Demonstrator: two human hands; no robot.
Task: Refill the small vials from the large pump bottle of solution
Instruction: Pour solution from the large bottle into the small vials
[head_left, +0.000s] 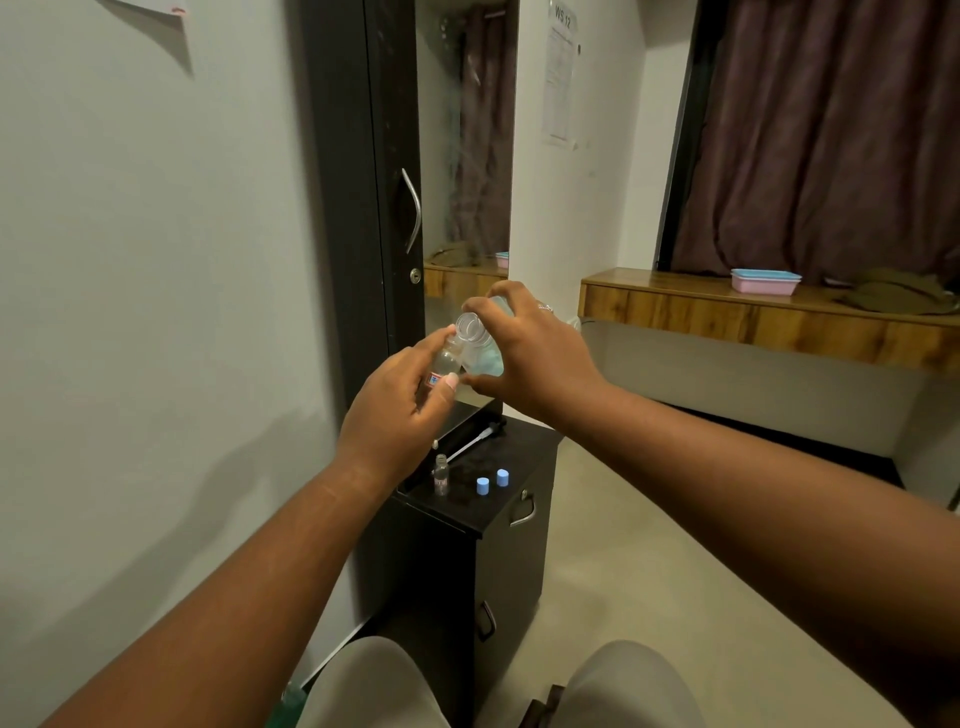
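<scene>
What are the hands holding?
Left hand holds a small vial by its body; right hand grips the large bottle round its body.

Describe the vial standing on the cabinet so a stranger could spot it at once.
Start at the low black cabinet against the wall, below the person's hands. On its top, near the front left edge, stands a small clear vial with no cap, upright. Two blue caps sit just to its right and a white pump tube lies behind it; the vial is the only clear, upright thing there.

Clear plastic bottle (480, 345), glossy black cabinet top (514, 462), wood-grain shelf (753, 322), cloth curtain (831, 130)
</scene>
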